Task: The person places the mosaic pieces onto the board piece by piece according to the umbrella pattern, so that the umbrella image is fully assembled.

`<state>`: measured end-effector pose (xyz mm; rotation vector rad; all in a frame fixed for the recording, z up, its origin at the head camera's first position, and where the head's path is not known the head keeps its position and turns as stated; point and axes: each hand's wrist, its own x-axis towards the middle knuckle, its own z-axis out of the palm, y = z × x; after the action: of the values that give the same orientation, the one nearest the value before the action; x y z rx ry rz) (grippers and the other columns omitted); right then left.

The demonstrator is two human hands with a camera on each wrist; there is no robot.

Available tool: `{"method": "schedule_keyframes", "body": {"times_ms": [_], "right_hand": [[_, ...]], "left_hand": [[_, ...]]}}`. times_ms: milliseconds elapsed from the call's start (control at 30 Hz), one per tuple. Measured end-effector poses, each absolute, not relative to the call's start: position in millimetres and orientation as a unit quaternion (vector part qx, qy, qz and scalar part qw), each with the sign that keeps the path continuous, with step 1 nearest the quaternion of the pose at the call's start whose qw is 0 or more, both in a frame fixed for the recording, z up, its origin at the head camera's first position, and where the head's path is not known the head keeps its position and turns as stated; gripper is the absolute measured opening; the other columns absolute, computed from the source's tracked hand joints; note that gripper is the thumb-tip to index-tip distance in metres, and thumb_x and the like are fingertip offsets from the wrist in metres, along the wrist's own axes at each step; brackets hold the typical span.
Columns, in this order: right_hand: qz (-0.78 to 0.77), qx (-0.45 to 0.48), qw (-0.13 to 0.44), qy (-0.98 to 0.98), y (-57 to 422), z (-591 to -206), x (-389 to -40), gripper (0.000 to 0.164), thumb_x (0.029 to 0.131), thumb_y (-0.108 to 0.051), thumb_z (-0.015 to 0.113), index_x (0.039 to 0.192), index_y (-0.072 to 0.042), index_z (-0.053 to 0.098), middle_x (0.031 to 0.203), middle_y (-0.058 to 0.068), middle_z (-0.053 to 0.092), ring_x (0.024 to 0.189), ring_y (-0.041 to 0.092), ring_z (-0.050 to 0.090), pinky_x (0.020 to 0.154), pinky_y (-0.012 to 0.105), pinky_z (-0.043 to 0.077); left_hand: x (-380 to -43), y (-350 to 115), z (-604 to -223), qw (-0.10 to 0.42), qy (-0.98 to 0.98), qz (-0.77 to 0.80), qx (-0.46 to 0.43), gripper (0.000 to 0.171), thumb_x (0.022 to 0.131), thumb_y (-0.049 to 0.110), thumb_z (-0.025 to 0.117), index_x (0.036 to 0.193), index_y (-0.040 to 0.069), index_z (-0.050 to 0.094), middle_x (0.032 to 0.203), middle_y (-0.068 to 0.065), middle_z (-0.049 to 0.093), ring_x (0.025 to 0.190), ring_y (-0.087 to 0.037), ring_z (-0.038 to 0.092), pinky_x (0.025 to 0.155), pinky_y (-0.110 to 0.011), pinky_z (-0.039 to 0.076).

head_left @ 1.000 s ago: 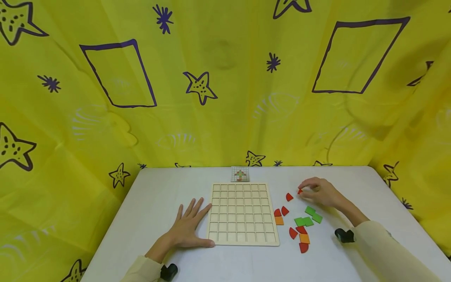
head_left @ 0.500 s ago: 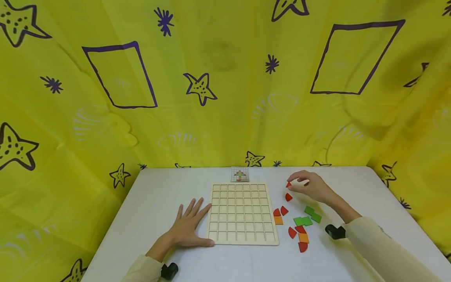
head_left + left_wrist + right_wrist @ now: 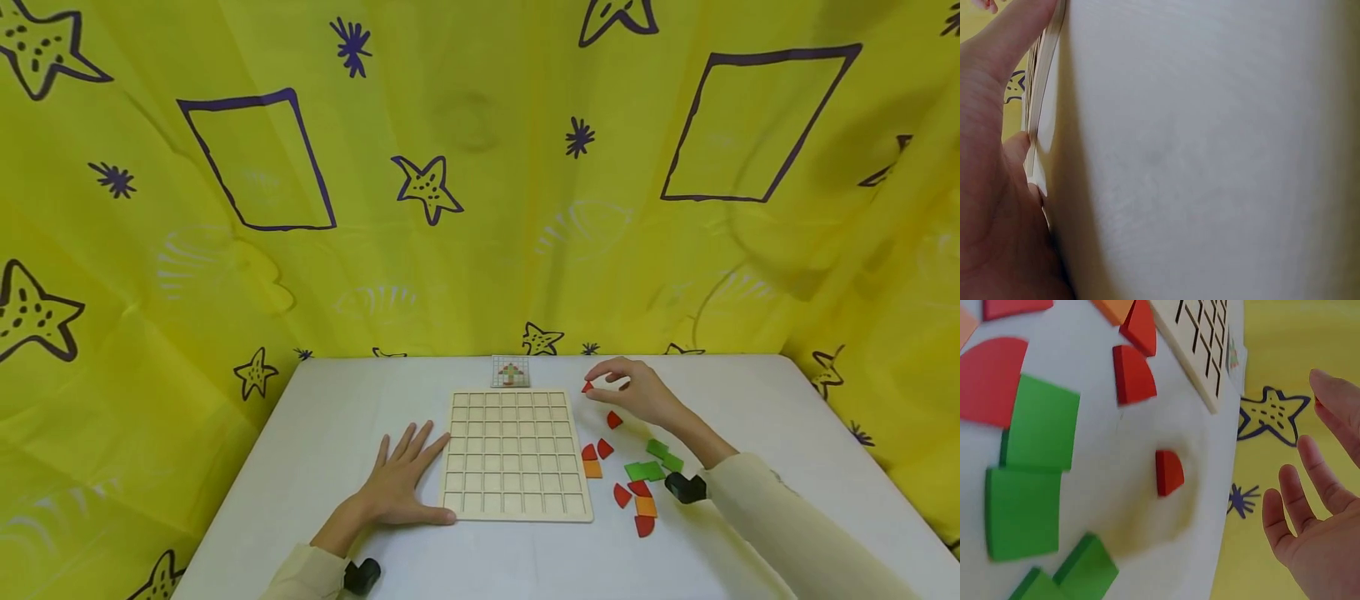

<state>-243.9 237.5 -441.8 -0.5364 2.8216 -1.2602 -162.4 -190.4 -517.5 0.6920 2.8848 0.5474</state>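
Note left hand (image 3: 399,487) spread against left side of grid board (image 3: 521,462); find red piece (image 3: 587,387) near the board's far right corner, pinched in right hand (image 3: 633,392); treat as probably light, stiff, fairly smooth; grip by opposite edges.

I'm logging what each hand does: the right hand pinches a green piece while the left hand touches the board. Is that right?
The colour is wrong: as the head view shows, the right hand pinches a red piece. The left hand does touch the board.

Left fingers (image 3: 1017,147) at the pale board (image 3: 1040,87), white tabletop (image 3: 1204,137) alongside.
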Motion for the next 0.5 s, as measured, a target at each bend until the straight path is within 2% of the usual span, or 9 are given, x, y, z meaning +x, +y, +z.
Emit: {"method": "schedule_keyframes", "body": {"times_ms": [233, 500], "right_hand": [[-0.414, -0.176, 0.017, 0.893, 210, -447, -251, 0.03, 0.092, -0.027, 0.08, 0.114, -0.008, 0.076, 0.129, 0.013, 0.067, 0.112, 0.04, 0.061, 0.087, 0.05, 0.055], [-0.436, -0.177, 0.027, 0.882, 176, -456, -255, 0.03, 0.092, -0.025, 0.08, 0.115, -0.006, 0.076, 0.128, 0.014, 0.066, 0.107, 0.034, 0.06, 0.083, 0.045, 0.054]], "left_hand": [[-160, -188, -510, 0.073, 0.954, 0.186, 0.225, 0.118, 0.071, 0.08, 0.072, 0.164, 0.023, 0.028, 0.172, -0.012, 0.012, 0.157, -0.04, 0.003, 0.117, -0.072, -0.004], [-160, -189, -508, 0.082, 0.957, 0.176, 0.214, 0.118, 0.07, 0.081, 0.072, 0.164, 0.026, 0.027, 0.172, -0.009, 0.012, 0.158, -0.038, 0.001, 0.118, -0.071, -0.006]]}}
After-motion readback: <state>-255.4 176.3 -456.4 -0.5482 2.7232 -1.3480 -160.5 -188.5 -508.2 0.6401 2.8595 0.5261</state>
